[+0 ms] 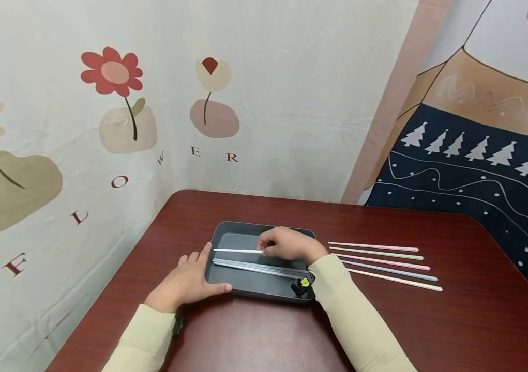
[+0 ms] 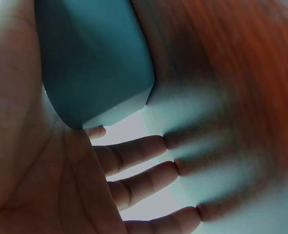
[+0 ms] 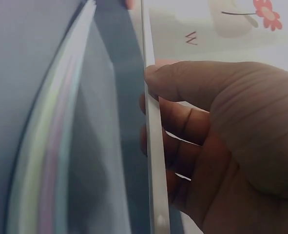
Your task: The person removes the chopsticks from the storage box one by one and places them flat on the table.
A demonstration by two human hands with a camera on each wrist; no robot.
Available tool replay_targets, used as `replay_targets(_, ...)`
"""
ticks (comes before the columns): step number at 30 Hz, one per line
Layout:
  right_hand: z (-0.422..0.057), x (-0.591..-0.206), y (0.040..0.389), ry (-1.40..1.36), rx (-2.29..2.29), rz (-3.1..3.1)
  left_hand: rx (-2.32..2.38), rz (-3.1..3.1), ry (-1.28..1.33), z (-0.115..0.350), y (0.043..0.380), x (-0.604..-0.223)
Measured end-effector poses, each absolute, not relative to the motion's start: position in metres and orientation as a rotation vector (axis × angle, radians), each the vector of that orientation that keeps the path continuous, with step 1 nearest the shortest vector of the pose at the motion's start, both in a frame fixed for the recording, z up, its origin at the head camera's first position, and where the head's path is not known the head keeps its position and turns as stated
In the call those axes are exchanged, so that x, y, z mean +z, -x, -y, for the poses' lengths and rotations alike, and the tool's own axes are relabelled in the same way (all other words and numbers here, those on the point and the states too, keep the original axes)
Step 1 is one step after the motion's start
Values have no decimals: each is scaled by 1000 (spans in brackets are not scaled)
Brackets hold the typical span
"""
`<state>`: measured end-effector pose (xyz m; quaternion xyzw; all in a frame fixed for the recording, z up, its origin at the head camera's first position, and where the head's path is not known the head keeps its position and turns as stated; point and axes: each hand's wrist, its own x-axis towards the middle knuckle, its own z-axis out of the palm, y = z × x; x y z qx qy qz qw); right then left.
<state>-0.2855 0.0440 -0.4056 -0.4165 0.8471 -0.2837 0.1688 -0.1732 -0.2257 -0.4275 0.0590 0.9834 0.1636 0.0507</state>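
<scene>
A white chopstick [image 1: 236, 251] is pinched between the thumb and fingers of my right hand [image 1: 287, 244], over the dark grey tray [image 1: 250, 288]. In the right wrist view the thumb lies against this chopstick [image 3: 157, 146] and the fingers curl behind it. Inside the tray, several pale chopsticks [image 1: 254, 267] lie side by side; up close they show green, pink and blue tints. My left hand [image 1: 189, 279] rests at the tray's left end, fingers extended along the outside and thumb at the near rim. In the left wrist view the tray's corner [image 2: 97, 63] sits against the palm.
Several chopsticks lie spread out on the table right of the tray, including a pink one [image 1: 373, 246], a blue one [image 1: 394, 270] and a cream one [image 1: 403, 282]. The red-brown table [image 1: 226, 341] meets a printed wall cloth [image 1: 282, 170] at the back and left.
</scene>
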Motion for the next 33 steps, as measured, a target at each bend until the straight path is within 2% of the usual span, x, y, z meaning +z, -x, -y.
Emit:
replay_targets(17,-71,-378,278,1284,-787,-2497,496,-3014,-206,227,173,-428)
replay_targets(33,-159,-385,269,1088,-781,-2611,507,-3000,-194,227,174,-430)
